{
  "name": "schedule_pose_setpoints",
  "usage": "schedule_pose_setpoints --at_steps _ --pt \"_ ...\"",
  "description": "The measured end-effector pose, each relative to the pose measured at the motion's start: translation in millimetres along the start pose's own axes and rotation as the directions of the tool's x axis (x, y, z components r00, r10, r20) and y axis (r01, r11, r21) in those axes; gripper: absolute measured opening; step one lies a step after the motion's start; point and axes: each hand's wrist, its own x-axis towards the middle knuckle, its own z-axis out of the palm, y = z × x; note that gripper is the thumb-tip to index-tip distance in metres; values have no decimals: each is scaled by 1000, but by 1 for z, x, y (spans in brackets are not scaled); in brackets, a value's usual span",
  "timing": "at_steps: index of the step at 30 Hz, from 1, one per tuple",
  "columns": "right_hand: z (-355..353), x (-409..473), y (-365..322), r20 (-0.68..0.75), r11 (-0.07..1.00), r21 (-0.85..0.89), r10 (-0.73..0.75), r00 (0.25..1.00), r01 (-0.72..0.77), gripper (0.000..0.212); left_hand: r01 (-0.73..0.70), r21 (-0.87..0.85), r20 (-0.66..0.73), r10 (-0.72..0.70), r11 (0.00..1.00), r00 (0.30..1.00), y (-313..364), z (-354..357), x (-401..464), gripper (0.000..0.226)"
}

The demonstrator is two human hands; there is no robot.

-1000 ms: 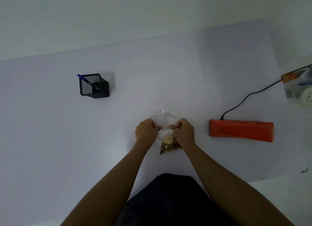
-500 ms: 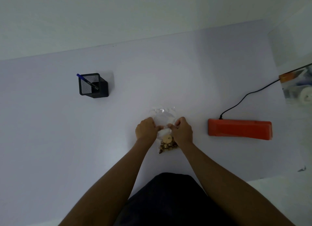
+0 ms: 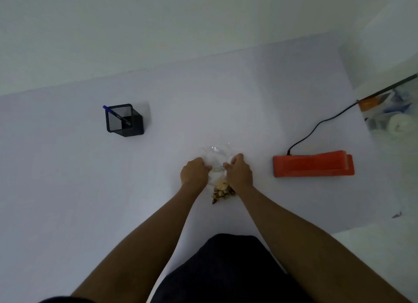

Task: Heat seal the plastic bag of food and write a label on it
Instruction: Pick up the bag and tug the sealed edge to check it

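Observation:
A clear plastic bag (image 3: 217, 155) lies on the white table in front of me, with brown and tan food pieces (image 3: 222, 192) gathered at its near end. My left hand (image 3: 194, 171) pinches the bag's left side and my right hand (image 3: 239, 172) pinches its right side, fingers closed on the plastic around a small printed label strip. The bag's open far end lies flat past my fingers. An orange heat sealer (image 3: 313, 167) lies to the right of my hands, its black cord (image 3: 316, 131) running off to the right. A blue pen (image 3: 116, 115) stands in a black mesh holder (image 3: 124, 120) at the left.
The white table (image 3: 67, 189) ends at a wall behind and at an edge on the right, where a clear bin (image 3: 393, 115) with assorted items sits. My dark clothing shows at the bottom centre.
Both hands stay on the bag, and my fingers have shifted slightly on the plastic near the label strip. The bag stays in place on the table.

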Motion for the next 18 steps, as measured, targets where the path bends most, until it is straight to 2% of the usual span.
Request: schedule_pose_setpoints --at_steps 3,6,9,12,15,18 --pt "-3 -5 2 -19 994 105 6 1000 -4 10 28 -47 14 -27 998 1000 -3 -2 -6 20" --pt "-14 -18 14 -59 978 200 -44 997 55 12 66 -165 21 -63 984 998 -9 -1 -19 28" --pt "-21 -37 33 -121 977 205 -41 992 65 12 100 -231 35 -95 968 995 -22 4 -40 41" --pt "-20 -54 51 -94 975 222 3 996 18 15 167 -286 129 -135 944 982 -34 15 -55 54" --pt "-12 -60 55 -66 973 230 9 998 6 17 229 -380 228 -150 896 962 -32 19 -60 53" --pt "-8 -52 43 -48 971 238 -12 999 23 21 233 -453 238 -136 860 962 -24 13 -54 47"
